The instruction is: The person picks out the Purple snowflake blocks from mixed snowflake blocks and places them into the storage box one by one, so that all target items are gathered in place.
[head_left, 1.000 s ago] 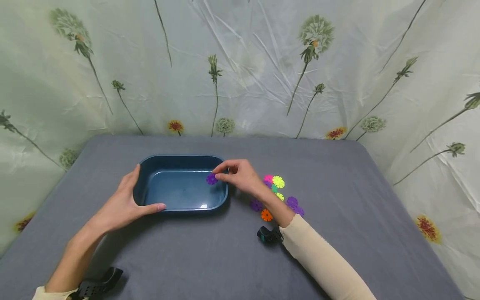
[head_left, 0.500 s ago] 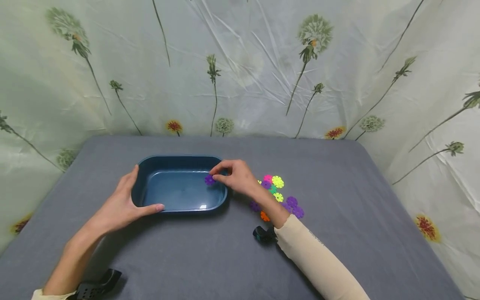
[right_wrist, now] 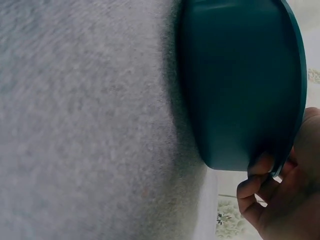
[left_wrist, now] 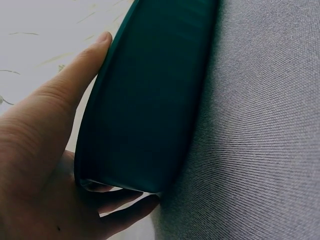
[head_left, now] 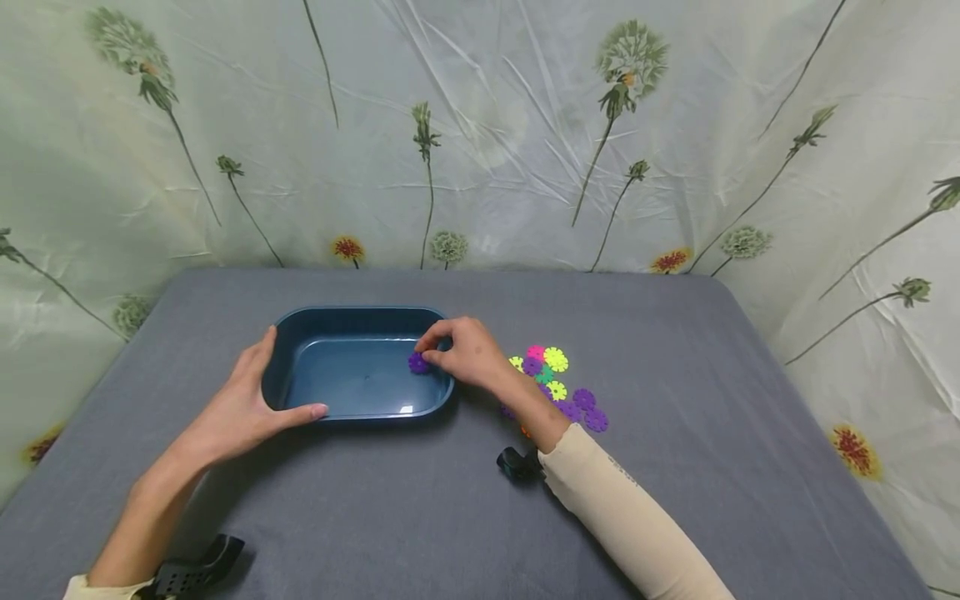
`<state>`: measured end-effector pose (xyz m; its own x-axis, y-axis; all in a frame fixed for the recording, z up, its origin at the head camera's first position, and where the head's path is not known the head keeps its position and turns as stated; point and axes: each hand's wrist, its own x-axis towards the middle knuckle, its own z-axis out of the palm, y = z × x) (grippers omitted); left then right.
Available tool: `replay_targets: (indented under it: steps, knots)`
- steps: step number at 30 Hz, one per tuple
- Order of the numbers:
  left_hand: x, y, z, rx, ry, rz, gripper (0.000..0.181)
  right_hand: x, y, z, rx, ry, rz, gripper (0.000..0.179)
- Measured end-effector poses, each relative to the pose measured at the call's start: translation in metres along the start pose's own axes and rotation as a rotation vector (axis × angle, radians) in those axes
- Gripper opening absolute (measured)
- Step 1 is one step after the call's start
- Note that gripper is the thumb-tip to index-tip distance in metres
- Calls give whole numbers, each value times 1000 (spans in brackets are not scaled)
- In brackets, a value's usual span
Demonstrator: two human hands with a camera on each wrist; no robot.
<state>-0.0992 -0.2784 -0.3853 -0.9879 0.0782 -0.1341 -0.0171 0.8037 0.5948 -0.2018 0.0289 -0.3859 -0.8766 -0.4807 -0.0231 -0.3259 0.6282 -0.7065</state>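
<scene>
A blue plastic tub (head_left: 360,379) with rounded corners sits left of centre in the head view. My left hand (head_left: 240,408) grips its left end, thumb along the front rim and fingers round the side. The left wrist view shows those fingers under the tub's outer wall (left_wrist: 145,100). Between thumb and forefinger, my right hand (head_left: 472,354) pinches a purple flower-shaped plastic disc (head_left: 417,363) inside the tub's right end, low over its floor. In the right wrist view the tub wall (right_wrist: 240,90) hides the disc.
Right of the tub lie several notched discs on the grey cloth: yellow (head_left: 556,359), pink (head_left: 536,353), green (head_left: 545,374) and purple (head_left: 596,419). The right forearm partly covers an orange disc (head_left: 526,432). A floral curtain (head_left: 495,167) hangs behind the table.
My right hand has moved slightly left and lower into the tub, still pinching the purple disc. The left hand keeps its grip on the tub.
</scene>
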Motion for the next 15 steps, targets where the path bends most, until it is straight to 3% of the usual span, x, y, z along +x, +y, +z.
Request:
replay_targets:
  steps: [15]
  knots:
    - [0,-1,1,6,4,-10,138,-2,-4,6,-69,70,21,13]
